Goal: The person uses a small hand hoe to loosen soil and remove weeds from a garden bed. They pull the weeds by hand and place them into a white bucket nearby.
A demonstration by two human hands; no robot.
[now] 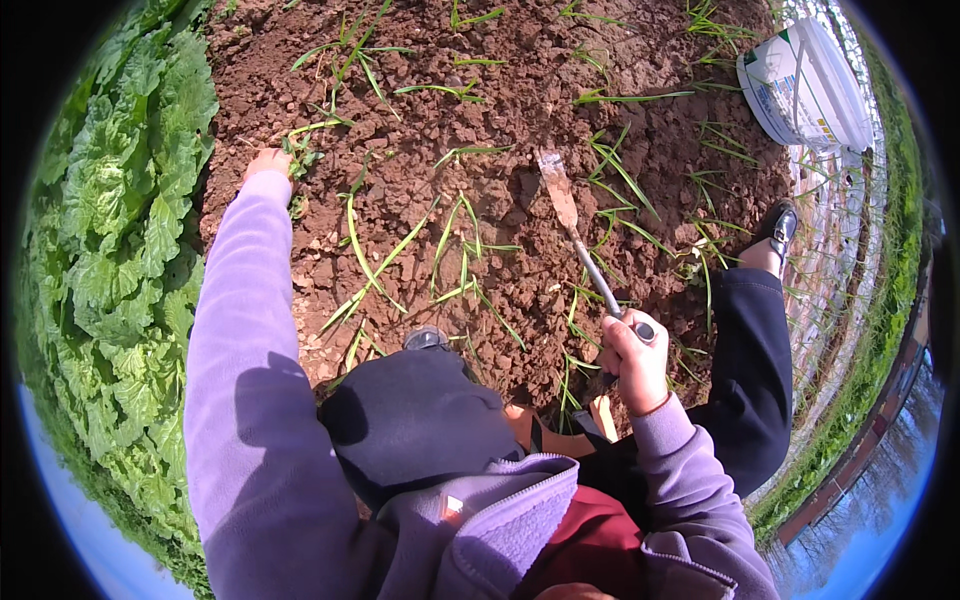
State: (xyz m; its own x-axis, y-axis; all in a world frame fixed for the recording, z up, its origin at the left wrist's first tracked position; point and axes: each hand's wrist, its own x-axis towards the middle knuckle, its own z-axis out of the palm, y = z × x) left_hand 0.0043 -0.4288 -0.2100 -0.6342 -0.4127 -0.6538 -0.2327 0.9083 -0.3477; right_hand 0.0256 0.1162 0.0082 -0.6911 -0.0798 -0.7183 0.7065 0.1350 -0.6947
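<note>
My right hand [637,360] is wrapped around the handle of a narrow garden trowel [589,259]. The trowel's soil-caked blade points away from me, its tip close to the broken earth; whether it touches cannot be told. Far to the left, my left hand [268,162] reaches down to the ground beside a small leafy weed [302,157]. Its fingers are mostly hidden, so any grip on the weed cannot be made out. Between my hands, thin green onion-like seedlings [465,240] grow from the reddish-brown soil [405,172], several of them bent over.
Large leafy greens [135,202] form a dense row along the left. A white plastic bucket [795,90] stands at the upper right, beside pale sheeting [832,247] over the ground. My shoes [782,225] are among the seedlings.
</note>
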